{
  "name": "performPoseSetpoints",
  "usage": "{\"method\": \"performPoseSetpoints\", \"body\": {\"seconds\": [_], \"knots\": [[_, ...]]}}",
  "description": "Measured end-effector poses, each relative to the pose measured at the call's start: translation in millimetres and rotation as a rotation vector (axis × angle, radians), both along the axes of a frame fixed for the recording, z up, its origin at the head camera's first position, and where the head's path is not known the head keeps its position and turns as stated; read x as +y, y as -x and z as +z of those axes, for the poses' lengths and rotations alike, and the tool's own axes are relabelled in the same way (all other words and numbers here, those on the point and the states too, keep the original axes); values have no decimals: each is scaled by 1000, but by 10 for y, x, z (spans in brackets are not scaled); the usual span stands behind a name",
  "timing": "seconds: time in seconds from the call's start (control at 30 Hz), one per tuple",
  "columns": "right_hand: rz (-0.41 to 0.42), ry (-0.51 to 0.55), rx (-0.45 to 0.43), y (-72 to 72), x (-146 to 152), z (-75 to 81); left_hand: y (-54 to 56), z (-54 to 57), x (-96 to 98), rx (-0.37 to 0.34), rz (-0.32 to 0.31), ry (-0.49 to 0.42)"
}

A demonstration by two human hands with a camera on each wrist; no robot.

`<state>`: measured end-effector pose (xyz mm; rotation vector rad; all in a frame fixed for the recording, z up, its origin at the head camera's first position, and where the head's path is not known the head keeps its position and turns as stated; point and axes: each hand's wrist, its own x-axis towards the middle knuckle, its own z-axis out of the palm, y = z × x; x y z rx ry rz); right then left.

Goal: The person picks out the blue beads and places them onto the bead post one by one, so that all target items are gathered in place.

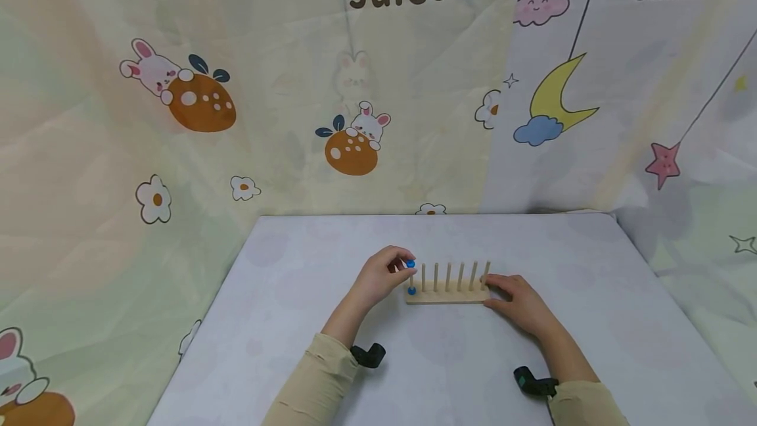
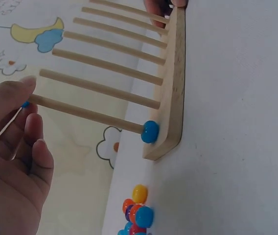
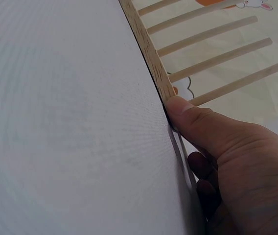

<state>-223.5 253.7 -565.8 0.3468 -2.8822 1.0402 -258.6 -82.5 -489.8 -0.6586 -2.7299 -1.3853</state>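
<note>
A wooden peg board [image 1: 447,298] with a row of several upright pegs lies on the table. One blue bead [image 2: 150,131] sits at the foot of the leftmost peg. My left hand [image 1: 380,273] pinches another blue bead [image 1: 411,263] at the top of that same peg; in the left wrist view the fingers mostly cover it. At the board's other end, my right hand [image 1: 520,302] grips the base, its thumb [image 3: 180,105] against the front edge beside the last peg. The other pegs [image 2: 100,88] carry no beads.
A small heap of coloured beads [image 2: 138,215] lies on the table beyond the board's left end, out of sight in the head view. The white table [image 1: 449,360] meets a printed cloth backdrop [image 1: 284,84] at the back. Both wrists wear small black cameras.
</note>
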Motion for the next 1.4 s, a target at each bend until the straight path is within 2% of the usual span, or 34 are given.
{"method": "performPoseSetpoints", "body": {"seconds": [0.23, 0.6, 0.9, 1.07, 1.4], "knots": [[5, -5, 8, -6, -2, 7, -12, -69, 6, -7, 7, 12], [3, 7, 11, -4, 3, 13, -7, -300, 16, -55, 18, 40], [2, 11, 4, -16, 0, 24, -65, -422, 36, -111, 33, 26], [3, 3, 4, -13, -4, 23, -73, -498, 36, -131, 48, 50], [1, 0, -3, -15, -21, 41, -96, -523, 43, -106, 64, 152]]}}
